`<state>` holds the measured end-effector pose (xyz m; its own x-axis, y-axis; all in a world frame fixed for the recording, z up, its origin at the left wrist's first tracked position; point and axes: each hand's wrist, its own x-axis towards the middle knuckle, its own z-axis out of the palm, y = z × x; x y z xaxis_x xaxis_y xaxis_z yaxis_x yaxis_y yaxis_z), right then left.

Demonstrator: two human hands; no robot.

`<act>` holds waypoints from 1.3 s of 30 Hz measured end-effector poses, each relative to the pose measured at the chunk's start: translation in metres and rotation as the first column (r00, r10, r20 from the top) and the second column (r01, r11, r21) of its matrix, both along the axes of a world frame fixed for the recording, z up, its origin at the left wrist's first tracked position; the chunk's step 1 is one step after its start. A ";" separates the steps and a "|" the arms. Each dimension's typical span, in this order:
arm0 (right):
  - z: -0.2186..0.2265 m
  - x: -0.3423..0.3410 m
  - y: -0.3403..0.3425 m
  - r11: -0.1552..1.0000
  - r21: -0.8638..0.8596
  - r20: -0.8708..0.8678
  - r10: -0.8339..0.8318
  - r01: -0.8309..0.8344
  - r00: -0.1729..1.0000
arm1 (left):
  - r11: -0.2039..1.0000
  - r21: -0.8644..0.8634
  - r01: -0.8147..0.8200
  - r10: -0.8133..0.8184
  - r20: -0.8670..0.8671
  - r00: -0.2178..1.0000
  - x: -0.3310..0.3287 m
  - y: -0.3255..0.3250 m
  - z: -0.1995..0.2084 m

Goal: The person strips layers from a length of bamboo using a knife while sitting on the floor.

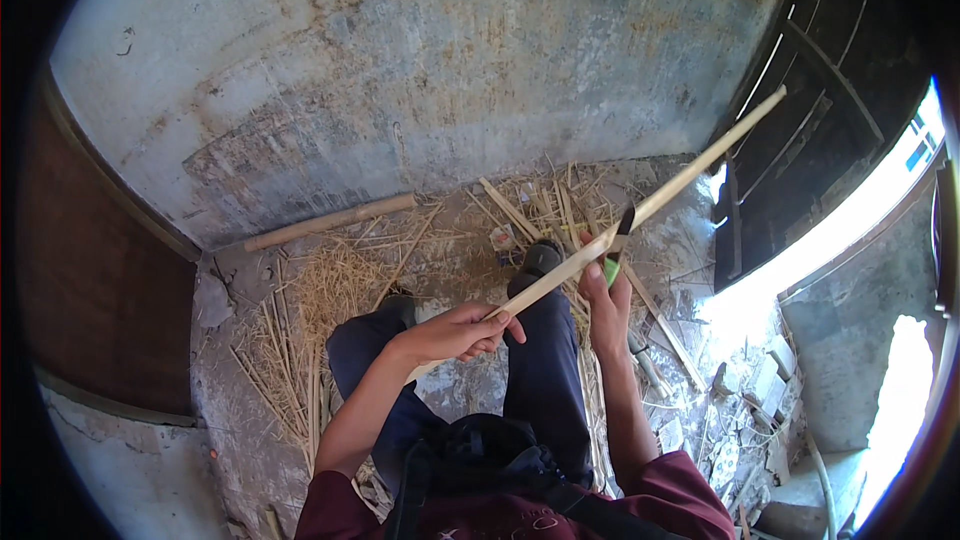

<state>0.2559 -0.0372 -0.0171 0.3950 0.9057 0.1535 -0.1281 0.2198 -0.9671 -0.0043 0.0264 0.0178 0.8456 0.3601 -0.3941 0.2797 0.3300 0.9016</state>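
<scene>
A long pale bamboo strip (690, 172) slants across my lap, its far end raised toward the upper right. My left hand (455, 333) is closed round its lower part, above my left thigh. Farther up the strip, my right hand (607, 310) grips a knife by its green handle (611, 271). The dark knife blade (626, 222) lies against the strip; its exact contact with the bamboo is too small to make out. Part of the strip's near end is hidden behind my left hand and forearm.
Bamboo shavings (335, 290) and loose strips litter the floor around my feet. A bamboo pole (330, 222) lies along the stained wall (480, 60). Broken blocks (765, 385) are heaped at the right, near a bright opening. A brown panel (110, 270) stands at the left.
</scene>
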 end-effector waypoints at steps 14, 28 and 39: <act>0.026 0.017 0.048 0.993 0.017 -0.202 -0.113 0.119 0.973 | 0.662 0.750 -0.017 0.125 -0.088 0.988 -0.127 -0.015 0.017; 0.037 0.059 0.060 0.997 -0.022 0.418 -0.061 0.077 0.907 | 0.905 0.323 -0.278 0.263 0.091 0.961 -0.109 -0.051 -0.020; -0.014 0.009 -0.027 0.995 0.096 0.566 -0.080 0.030 0.820 | 0.893 0.315 -0.320 0.293 0.132 0.947 -0.034 -0.045 0.000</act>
